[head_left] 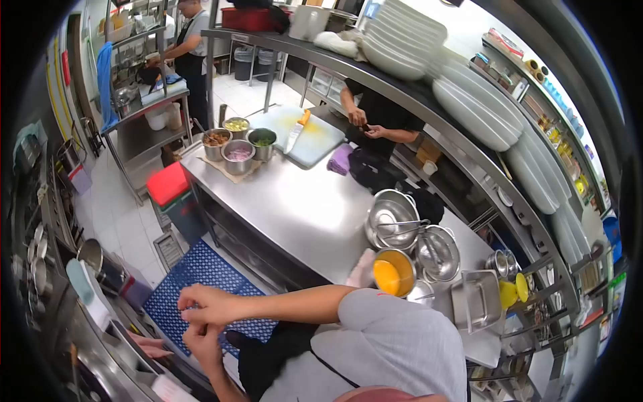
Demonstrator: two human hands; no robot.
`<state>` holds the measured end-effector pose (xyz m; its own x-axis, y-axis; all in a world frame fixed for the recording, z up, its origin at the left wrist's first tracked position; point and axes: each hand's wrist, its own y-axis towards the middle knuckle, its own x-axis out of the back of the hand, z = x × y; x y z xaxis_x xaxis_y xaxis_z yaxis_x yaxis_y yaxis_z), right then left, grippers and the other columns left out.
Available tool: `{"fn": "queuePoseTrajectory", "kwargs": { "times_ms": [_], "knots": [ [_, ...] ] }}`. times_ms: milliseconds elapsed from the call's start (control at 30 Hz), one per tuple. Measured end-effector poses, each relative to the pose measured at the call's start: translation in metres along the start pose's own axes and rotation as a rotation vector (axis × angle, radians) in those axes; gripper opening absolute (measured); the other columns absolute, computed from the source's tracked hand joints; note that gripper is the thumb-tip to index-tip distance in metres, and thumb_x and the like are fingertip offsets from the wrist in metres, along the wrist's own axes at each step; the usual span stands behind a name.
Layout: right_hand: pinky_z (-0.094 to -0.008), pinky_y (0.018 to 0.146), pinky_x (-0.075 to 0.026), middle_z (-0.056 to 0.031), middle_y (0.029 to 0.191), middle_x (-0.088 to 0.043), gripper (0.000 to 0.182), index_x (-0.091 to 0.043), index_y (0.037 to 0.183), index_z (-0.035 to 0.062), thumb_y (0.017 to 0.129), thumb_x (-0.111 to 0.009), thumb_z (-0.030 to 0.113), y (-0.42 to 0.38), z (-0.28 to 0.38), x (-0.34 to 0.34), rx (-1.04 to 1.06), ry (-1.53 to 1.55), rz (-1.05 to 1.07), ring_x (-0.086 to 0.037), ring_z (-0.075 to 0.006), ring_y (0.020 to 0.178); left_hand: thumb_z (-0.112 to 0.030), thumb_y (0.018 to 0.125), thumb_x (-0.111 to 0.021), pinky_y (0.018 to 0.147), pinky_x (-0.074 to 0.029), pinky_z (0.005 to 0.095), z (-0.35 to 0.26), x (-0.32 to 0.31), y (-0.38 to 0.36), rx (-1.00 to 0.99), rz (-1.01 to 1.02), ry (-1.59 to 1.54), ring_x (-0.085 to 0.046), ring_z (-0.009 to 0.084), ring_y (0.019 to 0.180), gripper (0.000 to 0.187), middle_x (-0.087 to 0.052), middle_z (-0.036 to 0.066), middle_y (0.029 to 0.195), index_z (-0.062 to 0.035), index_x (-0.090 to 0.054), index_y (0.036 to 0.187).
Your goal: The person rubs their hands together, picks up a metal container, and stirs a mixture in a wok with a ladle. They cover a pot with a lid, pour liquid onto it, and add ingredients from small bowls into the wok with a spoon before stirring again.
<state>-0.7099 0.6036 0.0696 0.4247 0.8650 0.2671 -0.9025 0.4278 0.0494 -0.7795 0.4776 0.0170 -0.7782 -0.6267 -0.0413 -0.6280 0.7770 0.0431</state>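
Note:
My right hand (209, 305) and my left hand (204, 347) meet in front of my body, above a blue patterned mat (194, 268). The fingers of my right hand are curled over the left one, and the left fingers are bent up against it. Anything between them is too small or hidden to make out. Beside my right upper arm, on the steel table (281, 221), is a metal pot (405, 271) holding yellow liquid (386, 276). Metal bowls (437, 258) with utensils in them stand around it.
Small pots of chopped food (238, 154) stand near a cutting board (315, 141) with a yellow-handled knife (295, 134). Across the table a person's hands (368, 127) are close together. Stacked white plates (405, 40) fill the shelf. A red-lidded bin (169, 184) is by the table's end.

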Motion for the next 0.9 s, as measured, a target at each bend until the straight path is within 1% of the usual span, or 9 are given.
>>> {"fn": "queuePoseTrajectory", "kwargs": {
  "times_ms": [100, 167, 433, 600, 700, 733, 833, 867, 900],
  "knots": [
    [-0.0321, 0.075, -0.051, -0.0091, 0.100, -0.059, 0.032, -0.060, 0.111, 0.0036, 0.090, -0.066, 0.026, 0.048, -0.008, 0.002, 0.055, 0.063, -0.110, -0.059, -0.0173, 0.091, 0.003, 0.077, -0.067, 0.058, -0.046, 0.0253, -0.009, 0.030, 0.057, -0.025, 0.016, 0.086, -0.059, 0.0096, 0.064, 0.006, -0.067, 0.006, 0.069, 0.0069, -0.071, 0.080],
    [-0.0279, 0.073, -0.053, -0.0056, 0.101, -0.059, 0.028, -0.058, 0.115, 0.0029, 0.093, -0.063, 0.020, 0.070, 0.003, 0.011, -0.166, 0.326, -0.063, -0.058, -0.0113, 0.093, 0.004, 0.078, -0.066, 0.061, -0.050, 0.0251, -0.020, 0.039, 0.086, 0.067, 0.039, -0.041, -0.063, 0.0123, 0.065, 0.009, -0.069, 0.009, 0.073, 0.0071, -0.071, 0.084],
    [-0.0268, 0.071, -0.055, -0.0050, 0.102, -0.060, 0.022, -0.058, 0.114, 0.0022, 0.097, -0.060, 0.016, 0.164, 0.009, 0.031, -0.092, 0.452, -0.215, -0.058, -0.0093, 0.091, 0.010, 0.075, -0.055, 0.061, -0.053, 0.0252, 0.014, 0.056, 0.194, 0.187, -0.024, -0.384, -0.061, 0.0127, 0.061, 0.016, -0.066, 0.007, 0.074, 0.0008, -0.063, 0.086],
    [-0.0249, 0.062, -0.050, -0.0029, 0.074, -0.061, 0.028, -0.060, 0.083, 0.0038, 0.101, -0.053, 0.024, 0.209, -0.013, 0.064, -0.162, 0.708, -0.177, -0.058, -0.0104, 0.063, -0.007, 0.093, -0.057, 0.060, -0.052, 0.0246, 0.003, 0.041, 0.260, 0.223, 0.022, -0.495, -0.061, 0.0121, 0.069, 0.014, -0.064, 0.007, 0.086, 0.0010, -0.059, 0.105],
    [-0.0249, 0.064, -0.050, -0.0028, 0.079, -0.061, 0.026, -0.059, 0.085, 0.0039, 0.101, -0.054, 0.023, 0.234, -0.038, 0.073, -0.146, 0.742, -0.070, -0.058, -0.0095, 0.067, -0.013, 0.098, -0.054, 0.059, -0.051, 0.0224, 0.001, 0.031, 0.309, 0.243, 0.062, -0.640, -0.062, 0.0124, 0.073, 0.019, -0.064, 0.008, 0.091, 0.0021, -0.059, 0.109],
    [-0.0269, 0.078, -0.050, -0.0050, 0.097, -0.061, 0.021, -0.059, 0.097, 0.0030, 0.101, -0.052, 0.022, 0.244, -0.045, 0.077, -0.082, 0.531, -0.025, -0.060, -0.0121, 0.086, -0.022, 0.102, -0.047, 0.066, -0.052, 0.0239, -0.016, 0.019, 0.324, 0.188, 0.021, -0.561, -0.062, 0.0142, 0.078, 0.029, -0.064, 0.008, 0.092, 0.0021, -0.059, 0.112],
    [-0.0296, 0.093, -0.045, -0.0068, 0.116, -0.054, 0.024, -0.054, 0.115, 0.0032, 0.100, -0.052, 0.021, 0.259, -0.033, 0.088, 0.181, 0.248, -0.189, -0.054, -0.0146, 0.107, -0.025, 0.103, -0.041, 0.073, -0.052, 0.0272, -0.026, 0.002, 0.371, 0.129, 0.035, -0.613, -0.062, 0.0167, 0.080, 0.033, -0.063, 0.010, 0.091, 0.0008, -0.060, 0.112],
    [-0.0341, 0.107, -0.034, -0.0122, 0.133, -0.045, 0.045, -0.041, 0.135, 0.0013, 0.099, -0.051, 0.027, 0.262, -0.036, 0.097, 0.125, 0.280, -0.057, -0.043, -0.0207, 0.126, -0.028, 0.103, -0.037, 0.082, -0.052, 0.0322, -0.031, -0.001, 0.383, 0.039, 0.023, -0.479, -0.061, 0.0189, 0.092, 0.037, -0.063, 0.011, 0.100, -0.0006, -0.059, 0.116],
    [-0.0359, 0.109, -0.032, -0.0146, 0.136, -0.043, 0.050, -0.037, 0.138, 0.0004, 0.099, -0.051, 0.028, 0.264, -0.033, 0.102, 0.164, 0.250, -0.087, -0.042, -0.0236, 0.129, -0.029, 0.102, -0.037, 0.085, -0.051, 0.0333, -0.035, -0.008, 0.391, -0.017, -0.054, -0.466, -0.060, 0.0193, 0.098, 0.038, -0.062, 0.011, 0.106, -0.0008, -0.057, 0.119]
  ]
}}
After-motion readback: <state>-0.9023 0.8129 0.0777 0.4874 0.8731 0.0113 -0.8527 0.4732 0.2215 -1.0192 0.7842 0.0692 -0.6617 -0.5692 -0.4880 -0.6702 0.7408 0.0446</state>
